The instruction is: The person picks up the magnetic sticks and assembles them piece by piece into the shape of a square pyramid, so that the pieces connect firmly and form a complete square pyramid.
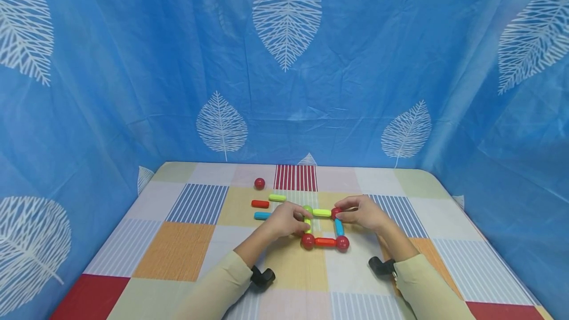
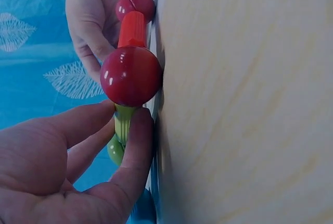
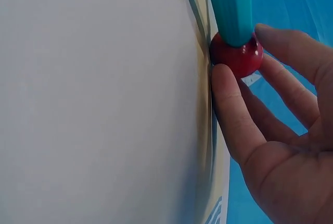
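Balls and rods form a four-sided frame on the table. My left hand pinches its left yellow-green rod between thumb and fingers, between a green ball and the near-left red ball. With curled fingertips, my right hand pinches the far-right red ball. A blue rod runs from that ball to the near-right red ball. The near side is a red rod, the far side another yellow-green rod.
Left of the frame lie a loose red ball, a yellow-green rod, a red rod and a blue rod, partly behind my left hand. A patchwork cloth covers the table. Blue leaf-print curtains enclose the back and sides.
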Action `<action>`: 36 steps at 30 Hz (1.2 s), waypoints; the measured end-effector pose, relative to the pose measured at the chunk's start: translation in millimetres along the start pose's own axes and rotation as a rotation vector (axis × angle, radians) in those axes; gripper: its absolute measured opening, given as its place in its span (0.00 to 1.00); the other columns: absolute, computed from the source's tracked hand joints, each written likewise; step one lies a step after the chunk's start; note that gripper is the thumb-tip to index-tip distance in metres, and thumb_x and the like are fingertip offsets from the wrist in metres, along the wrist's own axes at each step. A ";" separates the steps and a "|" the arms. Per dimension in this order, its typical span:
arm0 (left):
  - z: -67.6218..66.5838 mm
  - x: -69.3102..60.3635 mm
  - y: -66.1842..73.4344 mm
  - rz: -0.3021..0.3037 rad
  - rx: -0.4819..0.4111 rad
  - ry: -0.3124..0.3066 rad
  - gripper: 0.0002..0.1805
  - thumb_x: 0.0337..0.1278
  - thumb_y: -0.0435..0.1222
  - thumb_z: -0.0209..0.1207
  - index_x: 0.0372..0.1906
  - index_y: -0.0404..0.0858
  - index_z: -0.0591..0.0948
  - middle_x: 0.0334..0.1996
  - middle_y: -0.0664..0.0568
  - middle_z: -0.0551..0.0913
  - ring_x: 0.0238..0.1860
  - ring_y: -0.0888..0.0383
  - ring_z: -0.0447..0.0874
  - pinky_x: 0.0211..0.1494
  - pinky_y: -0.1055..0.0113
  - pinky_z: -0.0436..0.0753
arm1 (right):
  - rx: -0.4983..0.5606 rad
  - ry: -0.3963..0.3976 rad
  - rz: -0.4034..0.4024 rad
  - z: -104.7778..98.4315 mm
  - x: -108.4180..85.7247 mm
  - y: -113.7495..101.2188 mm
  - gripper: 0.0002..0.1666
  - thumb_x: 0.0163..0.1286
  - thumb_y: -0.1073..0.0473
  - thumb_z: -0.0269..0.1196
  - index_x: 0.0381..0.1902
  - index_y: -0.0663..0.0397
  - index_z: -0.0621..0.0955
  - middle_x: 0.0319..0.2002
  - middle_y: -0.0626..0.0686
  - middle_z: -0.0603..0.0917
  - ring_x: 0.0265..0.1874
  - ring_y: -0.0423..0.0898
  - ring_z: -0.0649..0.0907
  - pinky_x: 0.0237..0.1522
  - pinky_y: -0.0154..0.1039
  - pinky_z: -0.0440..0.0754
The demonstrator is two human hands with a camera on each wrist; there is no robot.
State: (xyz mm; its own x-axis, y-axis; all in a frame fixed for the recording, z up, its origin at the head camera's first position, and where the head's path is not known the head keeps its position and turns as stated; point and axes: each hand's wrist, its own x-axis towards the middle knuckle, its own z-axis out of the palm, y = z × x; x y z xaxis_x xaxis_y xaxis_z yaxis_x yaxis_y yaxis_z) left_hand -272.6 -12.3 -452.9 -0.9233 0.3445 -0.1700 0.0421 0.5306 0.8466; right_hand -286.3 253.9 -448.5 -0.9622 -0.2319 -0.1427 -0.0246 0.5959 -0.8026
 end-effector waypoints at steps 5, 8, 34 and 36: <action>3.1 0.5 -1.5 -0.001 -0.021 -0.003 0.16 0.55 0.36 0.74 0.50 0.44 0.90 0.36 0.52 0.86 0.29 0.58 0.87 0.34 0.66 0.81 | -0.007 -0.005 -0.008 0.0 1.1 0.0 0.18 0.67 0.59 0.71 0.54 0.56 0.86 0.51 0.55 0.88 0.47 0.48 0.84 0.48 0.41 0.87; 3.9 0.7 -0.9 0.008 -0.015 0.001 0.16 0.54 0.35 0.74 0.50 0.44 0.90 0.36 0.52 0.85 0.32 0.57 0.85 0.33 0.67 0.80 | 0.001 -0.005 -0.003 -1.4 1.2 1.4 0.18 0.68 0.59 0.70 0.54 0.57 0.86 0.51 0.55 0.88 0.47 0.48 0.84 0.48 0.41 0.88; -51.0 -15.3 -22.7 0.145 0.072 0.148 0.13 0.63 0.37 0.68 0.51 0.41 0.88 0.41 0.51 0.87 0.38 0.57 0.83 0.40 0.65 0.86 | 0.003 0.000 -0.010 -5.4 3.3 6.3 0.19 0.68 0.59 0.70 0.55 0.57 0.86 0.49 0.54 0.88 0.47 0.48 0.84 0.48 0.42 0.88; -56.8 -16.9 -24.7 0.146 0.099 0.177 0.13 0.63 0.37 0.68 0.51 0.41 0.88 0.42 0.51 0.87 0.40 0.56 0.82 0.42 0.65 0.86 | -0.005 -0.001 -0.013 -5.2 3.2 5.6 0.19 0.68 0.58 0.70 0.55 0.56 0.86 0.49 0.55 0.88 0.48 0.49 0.84 0.49 0.42 0.88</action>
State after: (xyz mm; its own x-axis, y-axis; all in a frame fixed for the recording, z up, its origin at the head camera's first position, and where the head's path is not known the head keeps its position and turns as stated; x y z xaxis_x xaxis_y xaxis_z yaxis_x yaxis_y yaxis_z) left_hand -279.8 -75.3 -442.4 -0.9566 0.2871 0.0491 0.2097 0.5617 0.8004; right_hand -290.9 260.5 -450.5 -0.9617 -0.2399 -0.1329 -0.0380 0.5967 -0.8016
